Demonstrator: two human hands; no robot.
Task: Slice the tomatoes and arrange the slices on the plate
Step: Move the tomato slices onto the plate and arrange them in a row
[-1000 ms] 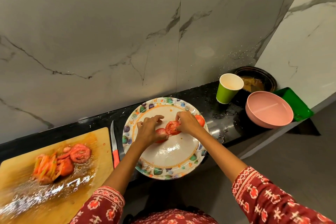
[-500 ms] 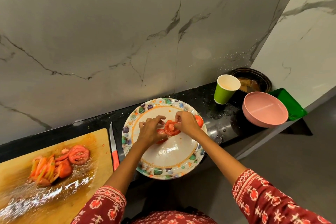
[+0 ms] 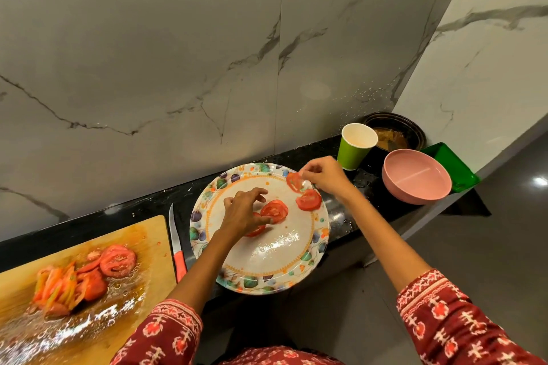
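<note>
- A tomato slice (image 3: 293,182) is pinched by the right hand (image 3: 323,176) at the plate's (image 3: 267,258) far right rim.
- A slice (image 3: 255,229) near the centre is pressed under the loosely spread left hand (image 3: 241,215).
- More slices (image 3: 117,261) are left on the board (image 3: 124,299), far left, nearer the left hand.

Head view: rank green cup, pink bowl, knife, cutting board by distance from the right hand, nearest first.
From the right hand:
1. Green cup, just behind it, to its right.
2. Pink bowl, farther right on the counter.
3. Knife, across the plate, on its left side.
4. Cutting board, farthest left, beyond the knife.
</note>
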